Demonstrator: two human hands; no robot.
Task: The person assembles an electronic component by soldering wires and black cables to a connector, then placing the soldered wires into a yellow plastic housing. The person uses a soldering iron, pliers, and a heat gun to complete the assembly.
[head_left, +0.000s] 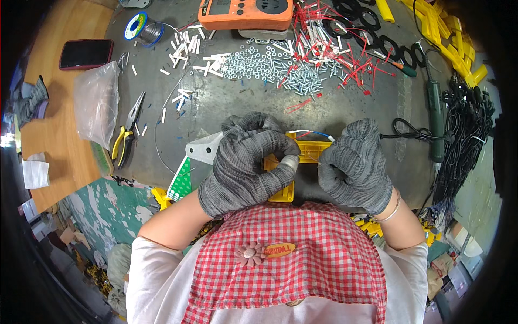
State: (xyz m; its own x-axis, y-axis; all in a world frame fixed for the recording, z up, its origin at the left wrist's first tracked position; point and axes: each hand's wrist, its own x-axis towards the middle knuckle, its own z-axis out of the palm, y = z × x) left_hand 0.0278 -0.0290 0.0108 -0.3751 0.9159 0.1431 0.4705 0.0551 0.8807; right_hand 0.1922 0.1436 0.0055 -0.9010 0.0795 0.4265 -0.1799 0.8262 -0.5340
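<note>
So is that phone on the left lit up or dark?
Dark: the phone shows a plain black face with nothing lit; whether it's powered off, I can't tell.

In the head view, our gloved left hand (253, 164) curls over a yellow frame (309, 152); at that hand's three o'clock, our gloved right hand (356, 167) bends beside a thin wire (321, 134). From the view's centre, we have an orange meter (245, 20) at twelve, screws (303, 81) at one, black cables (465, 135) at three and a phone (86, 54) at ten.
</note>
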